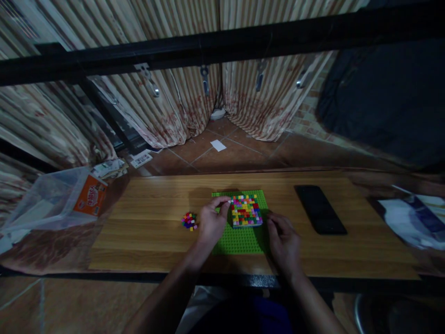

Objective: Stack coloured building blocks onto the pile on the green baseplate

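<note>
A green studded baseplate [243, 239] lies on the wooden table [146, 222]. A square block of small multicoloured bricks [246, 210] is built on its far half. My left hand [212, 222] rests at the block's left edge, thumb and forefinger pinched together at the top-left corner on something too small to make out. My right hand [283, 241] lies on the plate's right edge, just right of the block, fingers curled. A small pile of loose coloured bricks [189, 221] sits on the table left of my left hand.
A black phone [320, 209] lies face up to the right of the plate. A clear plastic bag with an orange label [66, 199] sits at the table's left end, and papers [410, 218] at the right end. A black bar [222, 44] crosses overhead.
</note>
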The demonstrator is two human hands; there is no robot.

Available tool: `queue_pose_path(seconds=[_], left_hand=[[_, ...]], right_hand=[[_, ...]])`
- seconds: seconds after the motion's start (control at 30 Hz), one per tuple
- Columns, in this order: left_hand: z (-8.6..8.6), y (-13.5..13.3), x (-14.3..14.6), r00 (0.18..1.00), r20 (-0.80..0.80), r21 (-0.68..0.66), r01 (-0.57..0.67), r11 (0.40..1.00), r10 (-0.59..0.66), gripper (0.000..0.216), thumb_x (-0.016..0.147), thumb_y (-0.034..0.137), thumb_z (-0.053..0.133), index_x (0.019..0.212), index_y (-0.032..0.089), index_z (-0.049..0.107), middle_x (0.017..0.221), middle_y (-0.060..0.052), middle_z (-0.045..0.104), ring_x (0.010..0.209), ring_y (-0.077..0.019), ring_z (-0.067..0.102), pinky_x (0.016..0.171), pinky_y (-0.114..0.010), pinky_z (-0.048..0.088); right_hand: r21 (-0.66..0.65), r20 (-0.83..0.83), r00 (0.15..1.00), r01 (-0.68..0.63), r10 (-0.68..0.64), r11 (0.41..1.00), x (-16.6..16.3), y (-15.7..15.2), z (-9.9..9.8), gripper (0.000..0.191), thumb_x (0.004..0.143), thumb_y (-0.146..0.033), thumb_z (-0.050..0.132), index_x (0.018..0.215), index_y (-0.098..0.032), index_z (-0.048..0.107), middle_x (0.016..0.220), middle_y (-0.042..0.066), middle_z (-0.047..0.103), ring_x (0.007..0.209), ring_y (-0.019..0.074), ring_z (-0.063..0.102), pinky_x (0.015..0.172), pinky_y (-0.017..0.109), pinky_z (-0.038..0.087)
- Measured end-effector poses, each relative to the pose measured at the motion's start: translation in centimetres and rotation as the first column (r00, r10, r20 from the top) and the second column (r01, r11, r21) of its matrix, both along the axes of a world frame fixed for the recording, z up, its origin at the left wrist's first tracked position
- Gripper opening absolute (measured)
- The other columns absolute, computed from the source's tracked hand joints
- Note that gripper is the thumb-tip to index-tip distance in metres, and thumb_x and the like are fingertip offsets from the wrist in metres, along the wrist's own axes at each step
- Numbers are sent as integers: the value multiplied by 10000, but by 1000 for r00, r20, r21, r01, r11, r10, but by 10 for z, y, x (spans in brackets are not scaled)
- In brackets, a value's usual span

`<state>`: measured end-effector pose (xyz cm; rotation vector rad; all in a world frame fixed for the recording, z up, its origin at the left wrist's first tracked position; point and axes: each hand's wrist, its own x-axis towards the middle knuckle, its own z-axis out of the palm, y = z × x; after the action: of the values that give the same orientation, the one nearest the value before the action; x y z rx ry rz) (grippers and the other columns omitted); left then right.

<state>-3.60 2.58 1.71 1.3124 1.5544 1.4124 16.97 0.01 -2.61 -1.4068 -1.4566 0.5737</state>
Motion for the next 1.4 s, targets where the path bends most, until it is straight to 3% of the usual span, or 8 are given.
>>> queue_pose_path(seconds=[0.43, 0.9, 1.1, 1.4], left_hand=[[3, 6, 8, 1000, -23, 106, -2, 994, 4, 128, 824, 249, 643, 836, 221, 767, 853, -29, 731, 830, -170, 656, 804, -297, 528], [-4, 13, 14, 948, 316, -11, -36, 999, 37, 90, 715, 214, 691, 789, 184, 731, 777, -11, 715, 744, -146, 647, 741, -271, 524], [0, 16, 14, 926, 370, -59, -60, 996, 78, 300, 658, 136, 696, 952, 188, 722, 713, 34, 646, 648, -98, 586, 670, -221, 479], [0, 16, 16, 908, 413, -155, -3, 988, 68, 328, 662, 159, 680, 971, 205, 779, 894, -11, 744, 726, -123, 626, 708, -241, 506]], right_hand=[[-3, 10, 1000, -16, 16, 1000, 0, 1, -1, 258, 925, -387, 523, 971, -202, 697, 1050, 108, 685, 1015, 247, 634, 934, 453, 499], [3, 24, 1000, -19, 19, 1000, 0, 1, -3, 252, 920, -381, 529, 962, -204, 702, 1052, 109, 684, 1008, 248, 639, 928, 456, 501], [1, 29, 999, -17, 17, 1000, 1, 0, -2, 252, 924, -381, 524, 971, -207, 700, 1055, 106, 684, 1014, 249, 637, 934, 453, 498], [4, 38, 999, -13, 13, 1000, 1, 0, -4, 245, 923, -367, 530, 971, -191, 693, 1044, 107, 685, 1005, 243, 638, 925, 439, 497]])
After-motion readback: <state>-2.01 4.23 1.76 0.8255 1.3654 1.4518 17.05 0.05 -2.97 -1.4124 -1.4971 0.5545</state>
